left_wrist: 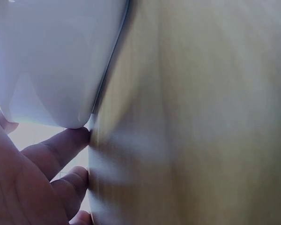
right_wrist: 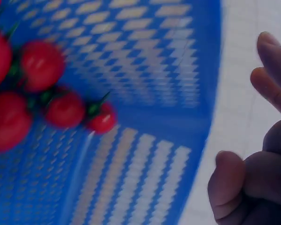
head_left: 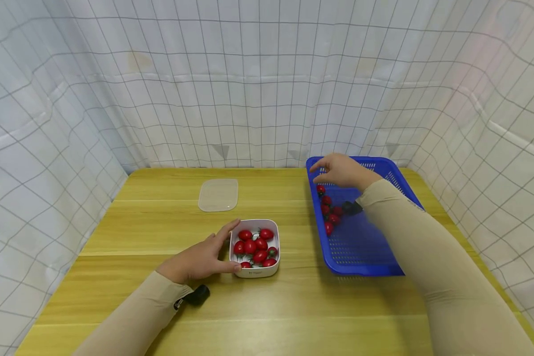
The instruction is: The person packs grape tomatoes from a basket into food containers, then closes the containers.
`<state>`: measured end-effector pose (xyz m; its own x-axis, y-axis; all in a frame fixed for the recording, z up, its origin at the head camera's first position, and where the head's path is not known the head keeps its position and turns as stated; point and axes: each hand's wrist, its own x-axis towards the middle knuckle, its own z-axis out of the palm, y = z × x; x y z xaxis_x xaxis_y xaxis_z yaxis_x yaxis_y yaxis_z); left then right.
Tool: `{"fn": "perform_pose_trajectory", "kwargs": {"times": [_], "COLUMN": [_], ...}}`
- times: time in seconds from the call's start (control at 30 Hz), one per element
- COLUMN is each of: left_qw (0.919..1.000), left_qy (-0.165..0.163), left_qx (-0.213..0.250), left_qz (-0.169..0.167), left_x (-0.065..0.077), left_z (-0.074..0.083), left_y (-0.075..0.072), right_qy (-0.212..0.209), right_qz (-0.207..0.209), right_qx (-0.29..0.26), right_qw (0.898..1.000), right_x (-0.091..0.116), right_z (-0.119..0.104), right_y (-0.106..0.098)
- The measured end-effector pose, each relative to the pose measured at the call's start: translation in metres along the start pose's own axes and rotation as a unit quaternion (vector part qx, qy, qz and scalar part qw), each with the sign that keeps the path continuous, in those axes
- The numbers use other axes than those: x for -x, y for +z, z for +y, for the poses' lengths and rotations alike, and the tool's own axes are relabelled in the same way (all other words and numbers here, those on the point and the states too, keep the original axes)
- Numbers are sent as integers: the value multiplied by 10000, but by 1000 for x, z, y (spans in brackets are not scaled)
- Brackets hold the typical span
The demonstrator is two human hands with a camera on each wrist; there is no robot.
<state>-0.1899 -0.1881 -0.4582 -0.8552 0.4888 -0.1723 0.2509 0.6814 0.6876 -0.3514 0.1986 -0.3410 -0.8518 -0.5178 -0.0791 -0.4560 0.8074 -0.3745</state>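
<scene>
A white square container [head_left: 255, 272] with rounded corners stands on the table, holding several red cherry tomatoes [head_left: 250, 246]. My left hand [head_left: 206, 256] holds it at its left side, thumb at the front corner and index finger at the back corner. In the left wrist view, fingertips [left_wrist: 79, 136] meet the container's lower wall. Over the far left part of a blue plastic basket [head_left: 365, 269], my right hand [head_left: 341, 170] hovers with loosely bent fingers and nothing between them. Several more cherry tomatoes [right_wrist: 42, 65] with green stems lie along the basket's left side, below that hand.
A translucent flat lid [head_left: 218, 195] lies on the wooden table [head_left: 160, 217] behind and left of the container. White grid-patterned curtains [head_left: 258, 99] close off the back and both sides. The basket's raised perforated walls stand at the right.
</scene>
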Motion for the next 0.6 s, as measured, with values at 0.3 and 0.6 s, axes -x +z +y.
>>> {"fn": "perform_pose_trajectory", "kwargs": {"times": [0.3, 0.6], "left_qw": [10000, 10000], "left_qy": [4, -14], "left_qx": [30, -14], "left_qz": [-11, 14], "left_x": [1, 1], "left_z": [2, 3], "left_y": [0, -1], "right_qy": [218, 298], "right_qz": [-969, -1110], "right_qx": [253, 381], "right_qw": [9947, 9926], "right_x": [2, -5], "right_z": [50, 57], "right_y": [24, 41]}}
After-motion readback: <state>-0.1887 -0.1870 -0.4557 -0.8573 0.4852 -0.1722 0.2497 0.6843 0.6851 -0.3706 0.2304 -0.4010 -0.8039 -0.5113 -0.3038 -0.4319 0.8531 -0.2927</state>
